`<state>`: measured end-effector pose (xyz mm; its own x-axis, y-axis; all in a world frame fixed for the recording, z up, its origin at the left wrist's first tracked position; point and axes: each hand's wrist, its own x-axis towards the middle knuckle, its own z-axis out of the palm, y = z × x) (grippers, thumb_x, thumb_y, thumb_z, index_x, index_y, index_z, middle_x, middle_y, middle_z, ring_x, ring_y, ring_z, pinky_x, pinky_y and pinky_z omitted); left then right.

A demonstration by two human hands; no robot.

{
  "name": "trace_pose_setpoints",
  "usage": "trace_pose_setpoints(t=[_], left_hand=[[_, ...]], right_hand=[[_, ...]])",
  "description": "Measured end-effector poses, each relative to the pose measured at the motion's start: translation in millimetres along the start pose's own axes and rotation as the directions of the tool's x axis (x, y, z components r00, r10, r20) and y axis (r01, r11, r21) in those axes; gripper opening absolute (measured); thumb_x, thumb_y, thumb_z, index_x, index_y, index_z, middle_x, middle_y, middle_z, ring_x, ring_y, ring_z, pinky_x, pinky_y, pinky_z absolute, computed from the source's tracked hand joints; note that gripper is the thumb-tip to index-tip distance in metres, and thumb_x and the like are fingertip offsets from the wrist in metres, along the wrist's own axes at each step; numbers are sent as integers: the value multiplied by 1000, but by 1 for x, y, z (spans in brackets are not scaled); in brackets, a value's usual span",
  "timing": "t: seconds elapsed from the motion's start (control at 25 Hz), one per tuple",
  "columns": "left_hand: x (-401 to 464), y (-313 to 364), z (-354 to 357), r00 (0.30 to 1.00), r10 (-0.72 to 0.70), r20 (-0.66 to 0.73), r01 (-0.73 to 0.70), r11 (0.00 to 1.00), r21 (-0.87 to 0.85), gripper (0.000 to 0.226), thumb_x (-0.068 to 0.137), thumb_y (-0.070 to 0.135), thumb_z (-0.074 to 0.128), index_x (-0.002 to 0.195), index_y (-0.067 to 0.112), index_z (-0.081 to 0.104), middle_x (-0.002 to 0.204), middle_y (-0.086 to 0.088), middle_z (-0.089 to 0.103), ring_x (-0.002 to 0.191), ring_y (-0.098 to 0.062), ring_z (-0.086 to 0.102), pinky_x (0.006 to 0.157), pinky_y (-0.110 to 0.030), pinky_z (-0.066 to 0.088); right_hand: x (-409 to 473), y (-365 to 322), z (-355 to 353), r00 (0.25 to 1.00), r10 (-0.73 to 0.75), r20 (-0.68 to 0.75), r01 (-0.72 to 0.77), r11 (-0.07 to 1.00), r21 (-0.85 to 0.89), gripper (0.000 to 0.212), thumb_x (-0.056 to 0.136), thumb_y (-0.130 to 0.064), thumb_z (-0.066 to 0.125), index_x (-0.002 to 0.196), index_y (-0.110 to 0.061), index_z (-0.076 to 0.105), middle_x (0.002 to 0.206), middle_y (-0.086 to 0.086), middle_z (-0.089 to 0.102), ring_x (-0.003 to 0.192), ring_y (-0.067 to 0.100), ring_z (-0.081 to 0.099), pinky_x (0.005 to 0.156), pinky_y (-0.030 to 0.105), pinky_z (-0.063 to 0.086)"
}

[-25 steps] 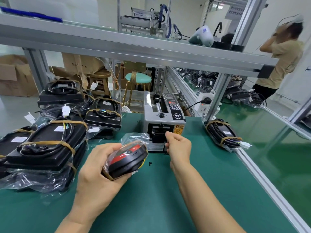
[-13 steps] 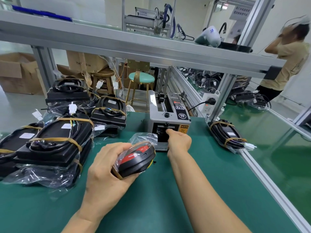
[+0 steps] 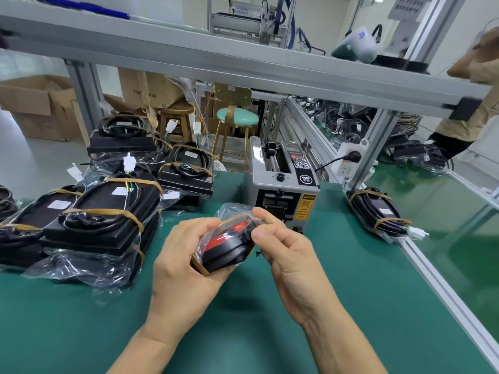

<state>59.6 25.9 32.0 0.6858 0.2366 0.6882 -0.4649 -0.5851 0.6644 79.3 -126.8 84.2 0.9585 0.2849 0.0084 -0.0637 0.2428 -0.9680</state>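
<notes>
A black round part with a red face [image 3: 226, 244], wrapped in a clear plastic bag, is held above the green mat. My left hand [image 3: 183, 265] grips it from the left and below. My right hand [image 3: 286, 252] is at its right edge, thumb and forefinger pinching at the top of the bag; whether a strip of tape is between them cannot be told. The grey tape dispenser [image 3: 280, 184] stands just behind the hands.
Several bagged black units bound with tan tape [image 3: 108, 211] are stacked at the left. One more bagged unit [image 3: 375, 214] lies at the right by the aluminium post [image 3: 372, 155]. A metal rail [image 3: 445, 292] edges the green mat [image 3: 243, 333]. A person [image 3: 478, 98] stands far right.
My right hand left the tape dispenser's slot and came back to the bagged part, now pinching at its top edge. The left hand kept holding the part.
</notes>
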Motion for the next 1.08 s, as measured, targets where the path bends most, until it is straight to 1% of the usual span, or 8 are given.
trace_pose_setpoints(t=[0.16,0.32,0.48,0.6,0.76,0.8,0.96,1.08], left_hand=[[-1,1,0,1000,16,7,-16,1000,19,57,58,17,88,110,13,63,105,3,60,99,-21,60,87,-42,50],[-2,1,0,1000,15,-1,-15,1000,24,61,56,11,91,110,12,63,105,2,60,99,-21,61,86,-43,50],[-2,2,0,1000,24,-8,-24,999,29,55,59,20,86,109,13,63,104,2,60,98,-21,60,87,-39,49],[-2,3,2,1000,25,-5,-25,999,40,58,57,11,91,108,9,64,103,-1,61,97,-22,61,86,-39,49],[-3,2,3,1000,30,2,-30,998,51,59,56,8,91,108,8,64,103,-1,61,97,-23,60,88,-33,47],[-4,2,2,999,34,6,-34,998,50,59,56,9,91,108,7,64,103,-2,61,98,-23,60,89,-32,47],[-4,2,1,999,37,4,-37,999,40,59,57,11,91,109,9,63,104,-2,61,98,-22,60,88,-35,48],[-4,4,1,999,32,-6,-32,999,19,55,60,20,85,109,12,62,103,-1,61,98,-21,60,87,-35,49]], right_hand=[[0,-2,0,1000,8,-12,-8,1000,-19,27,83,-7,67,59,-17,72,132,-1,58,120,-6,53,113,36,32],[2,-2,2,1000,14,-22,-15,998,-63,20,82,-6,68,64,-15,73,131,0,58,119,-6,52,112,35,34],[1,-1,3,998,-42,-53,34,991,-131,17,81,-4,68,66,-12,73,128,-4,59,109,-7,58,91,19,41],[-1,2,6,990,-100,-98,81,981,-179,20,80,-4,69,62,-14,72,123,-4,61,108,-4,60,90,18,42],[-1,9,6,975,-167,-146,130,963,-236,20,81,-1,67,61,-4,67,98,-18,69,116,6,58,95,25,45],[-1,10,6,971,-178,-157,136,959,-249,21,81,-1,66,60,-3,66,96,-18,69,116,8,59,95,27,46],[-3,11,8,966,-193,-174,141,951,-276,27,81,-2,67,57,-13,67,115,-8,64,105,5,63,93,29,46],[-4,12,8,961,-210,-181,148,941,-304,25,78,-7,69,56,-18,66,116,-9,64,104,4,63,94,28,47]])
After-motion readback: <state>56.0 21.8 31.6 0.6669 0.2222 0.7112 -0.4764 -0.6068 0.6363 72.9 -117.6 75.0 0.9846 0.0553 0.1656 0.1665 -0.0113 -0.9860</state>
